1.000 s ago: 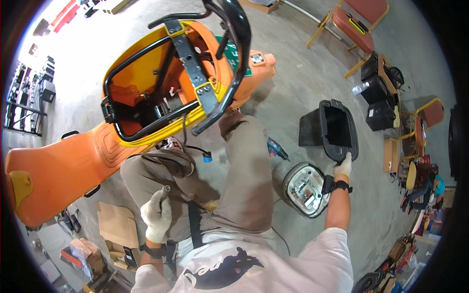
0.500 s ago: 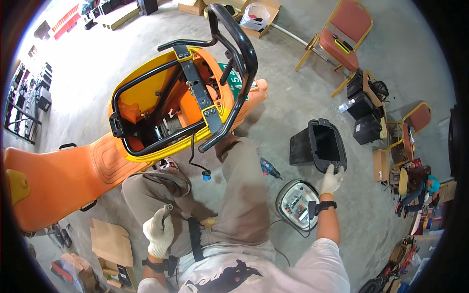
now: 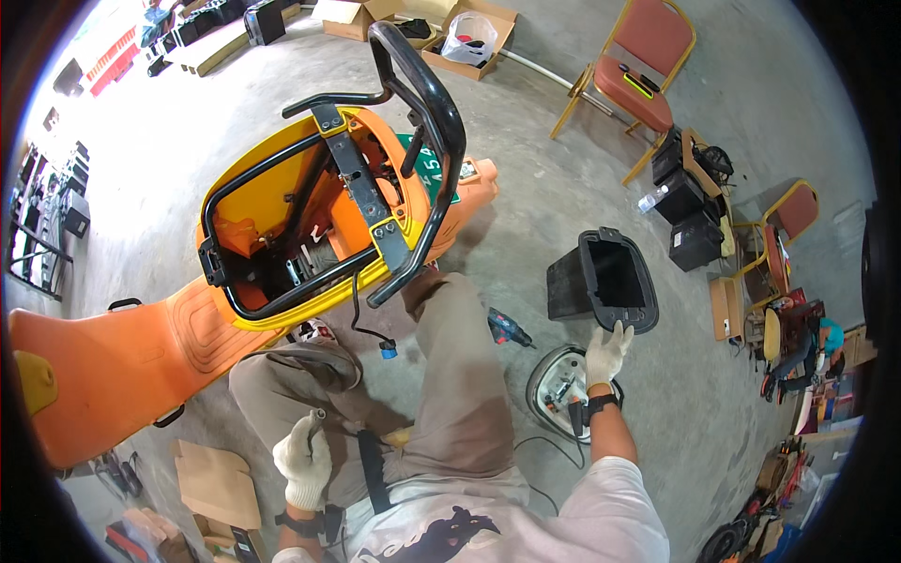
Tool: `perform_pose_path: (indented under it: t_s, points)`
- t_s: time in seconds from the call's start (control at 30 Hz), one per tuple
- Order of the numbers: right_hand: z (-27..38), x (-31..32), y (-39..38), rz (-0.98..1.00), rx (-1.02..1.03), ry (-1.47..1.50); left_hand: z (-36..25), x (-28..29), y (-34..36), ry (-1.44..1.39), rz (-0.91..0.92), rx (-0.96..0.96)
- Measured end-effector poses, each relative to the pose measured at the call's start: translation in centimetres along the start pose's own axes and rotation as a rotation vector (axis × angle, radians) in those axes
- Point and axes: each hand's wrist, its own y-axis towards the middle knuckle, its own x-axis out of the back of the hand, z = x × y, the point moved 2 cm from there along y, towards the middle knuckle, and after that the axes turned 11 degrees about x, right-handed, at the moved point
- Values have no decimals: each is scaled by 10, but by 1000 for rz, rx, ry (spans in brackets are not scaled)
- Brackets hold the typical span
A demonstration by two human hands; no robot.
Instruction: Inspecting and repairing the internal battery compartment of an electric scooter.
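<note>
My left hand (image 3: 304, 460), in a white knitted glove, is closed around a metal socket wrench (image 3: 320, 415) over my left thigh; only its round hollow end shows. My gloved right hand (image 3: 607, 358) reaches forward with fingers apart, its fingertips at the near rim of a black plastic bin (image 3: 572, 287). Whether they touch the rim is unclear. Below that hand lies an oval, dark-rimmed tray-like shell (image 3: 535, 402) with small metal parts inside, partly covered by my wrist. Ahead stands an orange and yellow scooter (image 3: 239, 326), its seat compartment uncovered within a black tube frame (image 3: 450, 89).
A cordless drill (image 3: 508, 327) lies between my right leg and the bin. From the scooter hangs a cable with a blue connector (image 3: 388, 349). A cardboard box (image 3: 218, 479) sits at lower left. Red chairs (image 3: 648, 103) and black boxes (image 3: 694, 242) stand on the right.
My right hand has shifted left and back along the bin's near rim, its fingers now straighter. My left hand still holds the wrench. The whole view has shifted slightly.
</note>
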Motion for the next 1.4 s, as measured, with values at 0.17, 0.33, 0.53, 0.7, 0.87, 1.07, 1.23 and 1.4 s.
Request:
perform_pose_path:
  t_s: [0.17, 0.33, 0.53, 0.7, 0.87, 1.07, 1.23, 1.4]
  points:
    - [-2, 2, 3, 115, 28, 21, -2, -1, 0, -7, 11, -1]
    - [-5, 2, 6, 137, 48, 31, -1, 0, 0, 30, 7, -7]
    - [-5, 1, 6, 147, 25, 36, 2, -2, -1, 20, 4, -10]
    - [-6, 2, 6, 154, 21, 52, 3, -3, -2, 22, -9, -36]
    - [-5, 3, 6, 169, 28, 62, 6, -4, -3, 37, -9, -20]
    - [-1, 5, 7, 193, -21, 67, 7, -5, -3, 30, -16, -29]
    - [0, 6, 7, 204, -32, 67, 5, -5, -3, 22, -14, -12]
    - [-2, 5, 7, 187, -20, 60, 7, -3, -4, 16, 15, -19]
